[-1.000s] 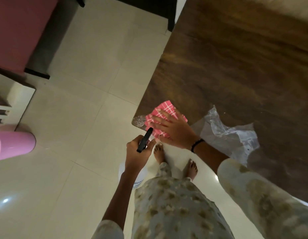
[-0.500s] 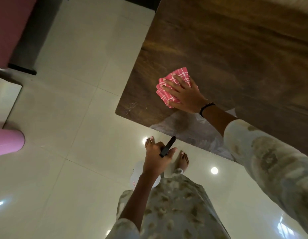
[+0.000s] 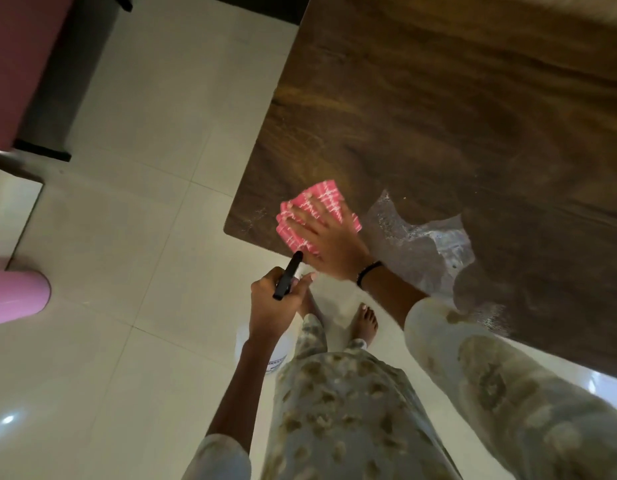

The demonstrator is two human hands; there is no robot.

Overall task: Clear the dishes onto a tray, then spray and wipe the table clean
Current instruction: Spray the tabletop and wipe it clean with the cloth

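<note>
Cloth (image 3: 319, 216), pink w/ white checks, slid back to table (image 3: 438, 116) corner under flat R-hand (image 3: 329, 247) fingers; L hand (image 3: 270, 306) grips spray bottle (image 3: 281, 355).

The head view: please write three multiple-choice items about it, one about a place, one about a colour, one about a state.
1. Where on the table does the cloth lie?
A. near the corner closest to the person
B. in the middle
C. hanging off the far edge

2. What colour is the cloth?
A. plain blue
B. pink-red with white lines
C. plain yellow

3. How does the right hand meet the cloth?
A. it pinches one corner and lifts it
B. it hovers above without touching
C. it presses flat on it with fingers spread

Answers:
1 A: the cloth sits by the near corner, just above the left hand, which grips the spray bottle.
2 B: a white grid shows on pink-red fabric.
3 C: the straight fingers lie spread over the cloth on the tabletop.
</note>
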